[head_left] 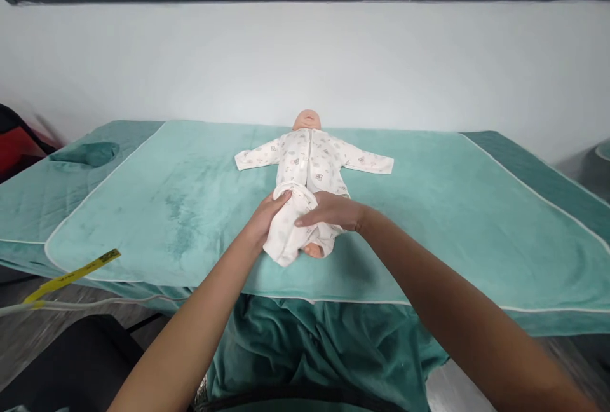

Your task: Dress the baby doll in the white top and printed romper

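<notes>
A baby doll (307, 120) lies on its back in the middle of a teal blanket (181, 202), head away from me. It wears a white printed sleepsuit (312, 159) with both sleeves spread out sideways. My left hand (267, 216) curls round the sleepsuit's left leg from the side, fingers closed on the cloth. My right hand (328, 210) rests over the doll's legs, fingers together and pointing left across the fabric. A bare doll foot (313, 250) pokes out below the garment.
The blanket covers a table against a white wall (305, 56). A folded teal cloth (88, 153) lies at the far left. A yellow tape (71, 275) hangs near the front left edge. Something red and black (16, 142) sits at the left border.
</notes>
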Available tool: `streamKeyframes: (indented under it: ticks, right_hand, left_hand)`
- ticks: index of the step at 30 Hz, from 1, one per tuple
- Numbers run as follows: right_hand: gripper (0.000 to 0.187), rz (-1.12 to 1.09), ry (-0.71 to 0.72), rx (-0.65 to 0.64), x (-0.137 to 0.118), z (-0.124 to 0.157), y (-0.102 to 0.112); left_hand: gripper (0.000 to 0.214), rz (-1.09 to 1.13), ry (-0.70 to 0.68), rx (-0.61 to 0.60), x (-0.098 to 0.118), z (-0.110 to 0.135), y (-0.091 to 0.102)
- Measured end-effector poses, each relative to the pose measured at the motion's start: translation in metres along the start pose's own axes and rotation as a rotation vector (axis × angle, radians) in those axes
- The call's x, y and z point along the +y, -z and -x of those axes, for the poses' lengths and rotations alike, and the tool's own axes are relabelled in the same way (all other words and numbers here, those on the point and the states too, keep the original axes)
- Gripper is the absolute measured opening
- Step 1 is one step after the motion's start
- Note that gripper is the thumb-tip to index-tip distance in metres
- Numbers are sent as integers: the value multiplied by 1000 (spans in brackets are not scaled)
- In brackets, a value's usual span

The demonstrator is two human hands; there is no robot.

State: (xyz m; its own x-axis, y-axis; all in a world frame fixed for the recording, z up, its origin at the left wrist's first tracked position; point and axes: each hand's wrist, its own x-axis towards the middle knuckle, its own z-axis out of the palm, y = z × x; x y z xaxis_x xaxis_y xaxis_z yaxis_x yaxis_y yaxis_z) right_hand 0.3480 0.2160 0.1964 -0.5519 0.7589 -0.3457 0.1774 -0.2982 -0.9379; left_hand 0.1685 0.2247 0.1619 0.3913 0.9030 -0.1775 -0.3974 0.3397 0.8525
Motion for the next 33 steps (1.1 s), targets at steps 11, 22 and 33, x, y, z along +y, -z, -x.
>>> streamKeyframes:
  ticks: [11,22,33]
  right_hand:
    - [36,-145,225,338,3,-5,-14]
    - [20,959,386,164,4,-10,-10]
    - [27,1502,55,162,-3,-12,-42]
  left_hand:
    - [43,-144,60,-128,0,5,8]
    - [47,153,-135,421,-37,88,-51]
    - [35,-363,-81,640,-72,106,-9]
